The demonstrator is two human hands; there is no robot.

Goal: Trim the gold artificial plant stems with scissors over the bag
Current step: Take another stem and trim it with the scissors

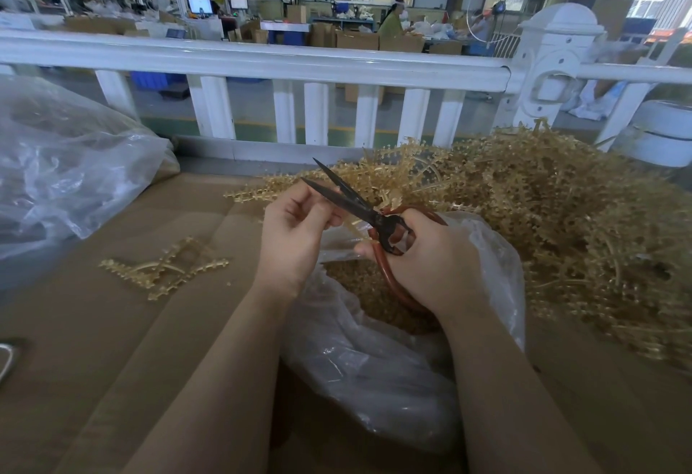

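dark, matte steel scissors [352, 201] with reddish-brown rubbery loop handles sit in the right hand [430, 260], whose fingers are curled through and around the loops; the two narrow pointed blades stand a little apart, tips aimed up and to the left. the left hand [296, 234] is just beside the blades, fingers curled in, pinching a thin gold stem piece [354, 228] that pokes out toward the scissors' pivot. both hands hover over the open mouth of a crinkled, translucent plastic bag [374, 361], and inside it lies a grainy heap of small gold trimmings [359, 286]. to the right, touching the bag, a big tangled pile of gold artificial plant stems [561, 219] spreads out, wiry and studded with tiny nubs. a few loose stems [164, 267] of the same knobbly shape lie on the flat brown cardboard surface [112, 361] to the left. a second, cloudy plastic bag [67, 166] bulges at far left. behind runs a smooth white railing [262, 61] with square balusters.
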